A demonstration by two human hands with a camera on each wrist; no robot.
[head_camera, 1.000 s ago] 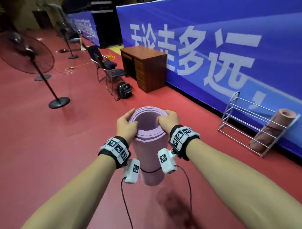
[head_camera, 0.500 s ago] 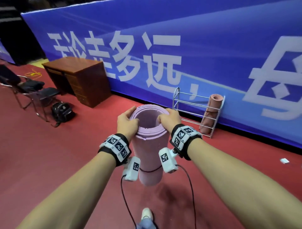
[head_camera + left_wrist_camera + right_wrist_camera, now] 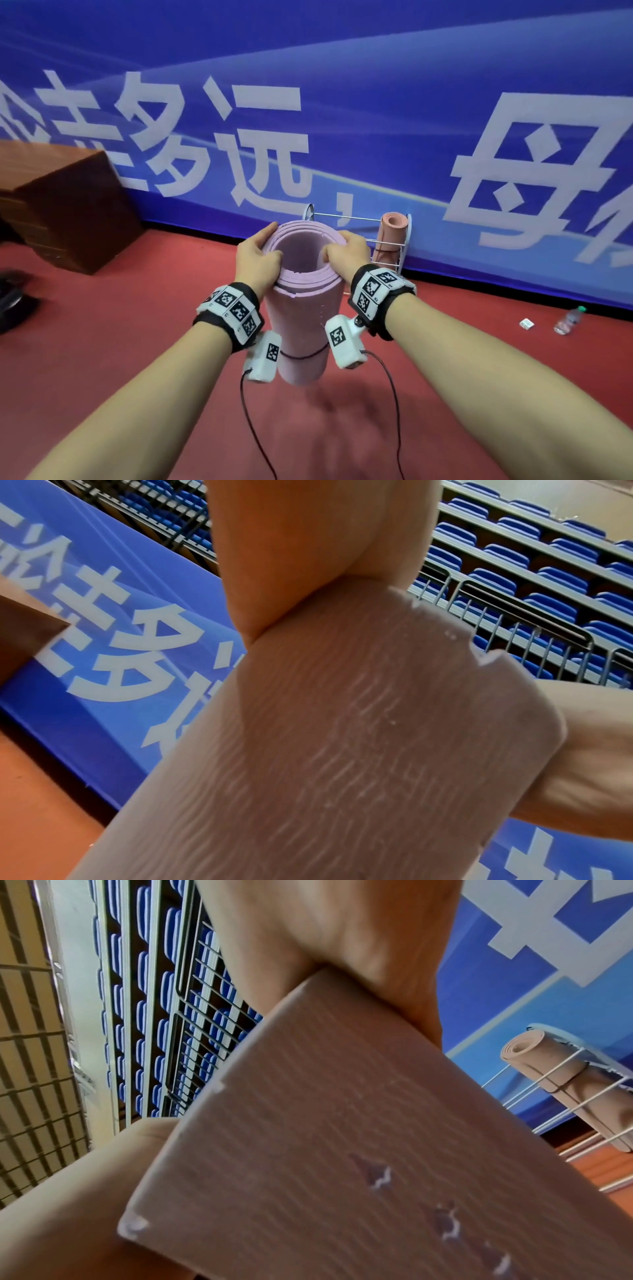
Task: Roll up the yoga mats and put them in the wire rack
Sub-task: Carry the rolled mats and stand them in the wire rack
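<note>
I carry a rolled lilac yoga mat [image 3: 301,322] upright in front of me, a dark band around its lower part. My left hand [image 3: 257,258] grips the left side of its top rim, thumb inside the roll. My right hand [image 3: 346,255] grips the right side the same way. In the wrist views the mat [image 3: 342,750] [image 3: 342,1150] fills most of the frame under each palm. Straight ahead stands the wire rack [image 3: 346,218] against the blue banner. A rolled pink mat [image 3: 390,240] [image 3: 565,1085] stands in the rack's right end.
A wooden desk [image 3: 65,205] stands at the left by the banner [image 3: 376,120]. A plastic bottle [image 3: 570,320] and a small white packet [image 3: 526,323] lie on the red floor at the right. A dark bag [image 3: 13,301] sits at the far left edge.
My view has swung right and the rack is now straight ahead and nearer. Both hands keep the same grip on the lilac mat.
</note>
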